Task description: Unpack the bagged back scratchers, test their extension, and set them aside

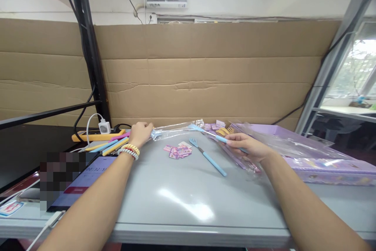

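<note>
Above the grey bench, the right hand has its grip wrapped round a blue back scratcher, long axis running leftward, claw end at a clear plastic sleeve stretching toward the left hand, whose grip I honestly can't make out.

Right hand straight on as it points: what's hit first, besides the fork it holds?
Probably the clear bag ahead of the right hand, though depth is unclear and it might pass above.

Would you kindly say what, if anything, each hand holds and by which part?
The right hand holds a blue tool by its handle; the left hand is at a clear wrapper, its grip unclear.
</note>
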The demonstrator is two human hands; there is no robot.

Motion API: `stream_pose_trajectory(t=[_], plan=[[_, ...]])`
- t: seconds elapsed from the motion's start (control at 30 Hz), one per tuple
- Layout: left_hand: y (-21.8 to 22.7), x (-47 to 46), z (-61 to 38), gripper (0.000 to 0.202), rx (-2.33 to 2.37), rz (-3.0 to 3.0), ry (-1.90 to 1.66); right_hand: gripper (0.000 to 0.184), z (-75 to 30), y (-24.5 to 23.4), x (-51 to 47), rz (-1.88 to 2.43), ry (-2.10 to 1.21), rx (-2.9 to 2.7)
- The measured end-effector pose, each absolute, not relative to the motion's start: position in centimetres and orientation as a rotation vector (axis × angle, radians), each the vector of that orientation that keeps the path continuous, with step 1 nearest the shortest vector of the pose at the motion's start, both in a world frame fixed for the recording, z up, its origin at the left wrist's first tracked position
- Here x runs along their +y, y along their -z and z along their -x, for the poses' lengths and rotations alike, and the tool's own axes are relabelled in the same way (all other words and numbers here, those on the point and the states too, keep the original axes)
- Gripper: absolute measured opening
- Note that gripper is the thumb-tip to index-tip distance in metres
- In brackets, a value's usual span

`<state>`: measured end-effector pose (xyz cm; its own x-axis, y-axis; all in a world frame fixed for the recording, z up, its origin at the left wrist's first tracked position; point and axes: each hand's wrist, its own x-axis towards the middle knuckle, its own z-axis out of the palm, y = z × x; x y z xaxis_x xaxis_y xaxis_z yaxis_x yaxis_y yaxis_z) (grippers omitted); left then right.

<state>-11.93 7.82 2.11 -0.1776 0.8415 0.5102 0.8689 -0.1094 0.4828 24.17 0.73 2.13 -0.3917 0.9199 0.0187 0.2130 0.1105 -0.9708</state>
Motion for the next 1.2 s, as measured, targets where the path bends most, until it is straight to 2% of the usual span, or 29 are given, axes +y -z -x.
stream_pose_trajectory(t=[0.23,0.43,0.6,0.87,0.97,1.1,1.2], plan=[[-1.4,7.6,10.5,0.041,-2.062,2.307,0.898,0.025,-23.3,-1.7,1.1,1.029,-1.309,-1.604],[-0.6,6.1,7.8,0.050,-2.026,2.429,0.667,0.036,-21.0,-1.3,1.7,1.042,-1.223,-1.390],[0.4,6.0,6.7,0.042,-1.921,2.559,0.599,0.037,-20.6,-1.3,1.5,0.994,-1.162,-1.402],[1.4,6.5,6.5,0.033,-1.737,2.673,0.548,0.030,-20.3,-1.1,0.9,0.880,-1.371,-1.407],[1.1,6.3,6.4,0.033,-1.687,2.659,0.659,0.023,-20.2,-1.3,0.7,0.843,-1.393,-1.440],[0.4,5.4,5.8,0.040,-1.533,2.674,0.987,0.043,-20.1,-1.3,0.9,0.774,-1.501,-1.474],[-0.1,4.5,5.2,0.040,-1.341,2.753,1.118,0.043,-19.6,-0.9,1.2,0.820,-1.521,-1.479]])
